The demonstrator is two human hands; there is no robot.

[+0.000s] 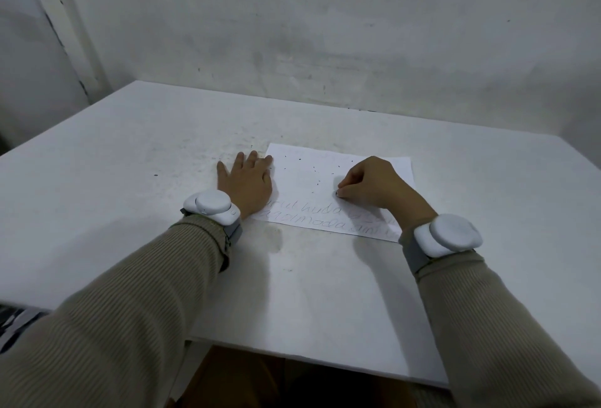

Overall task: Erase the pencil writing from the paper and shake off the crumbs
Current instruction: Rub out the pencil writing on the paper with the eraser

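Thin, light and easily creased, the paper (312, 163) lies flat on the table (130, 163), its left edge pinned by the flat left hand (247, 184). The right hand (370, 185) pinches what seems an eraser (337, 193) onto it; opposite edges look best for lifting.

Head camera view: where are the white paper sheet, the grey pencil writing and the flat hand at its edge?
white paper sheet (309, 160): head view, bare far part.
grey pencil writing (320, 210): head view, near lines' middle.
left hand (247, 181): head view, back of the hand.
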